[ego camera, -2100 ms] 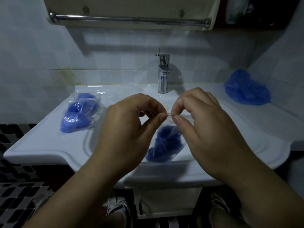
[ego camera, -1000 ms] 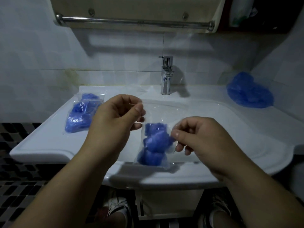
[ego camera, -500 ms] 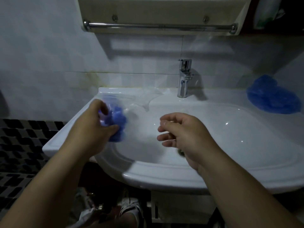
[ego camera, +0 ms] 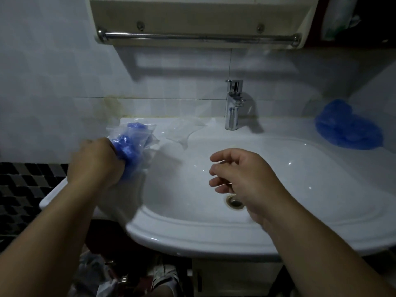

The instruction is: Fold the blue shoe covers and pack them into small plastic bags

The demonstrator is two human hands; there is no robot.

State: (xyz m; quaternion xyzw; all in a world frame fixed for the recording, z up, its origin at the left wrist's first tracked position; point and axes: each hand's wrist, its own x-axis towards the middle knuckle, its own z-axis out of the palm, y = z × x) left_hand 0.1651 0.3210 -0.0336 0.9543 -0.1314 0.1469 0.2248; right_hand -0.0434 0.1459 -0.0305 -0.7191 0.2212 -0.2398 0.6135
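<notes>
My left hand [ego camera: 96, 160] grips a small clear plastic bag filled with blue shoe covers [ego camera: 131, 155] at the left side of the white sink [ego camera: 192, 230]. Just behind it lies another filled bag [ego camera: 137, 129] on the sink's left ledge. Several empty clear bags [ego camera: 184, 129] lie on the back ledge left of the tap. A heap of loose blue shoe covers [ego camera: 347, 127] rests on the right ledge. Over the basin my right hand [ego camera: 242, 179] hovers with loosely curled fingers, holding nothing.
A chrome tap [ego camera: 234, 103] stands at the back of the sink, and the drain [ego camera: 234, 202] shows beside my right hand. A cabinet with a metal towel rail [ego camera: 199, 36] hangs above. Dark tiles [ego camera: 25, 185] cover the left.
Both hands held the filled bag over the basin; then the right hand let go. The left hand carried the bag left to the ledge beside the other filled bag. The view shifted left.
</notes>
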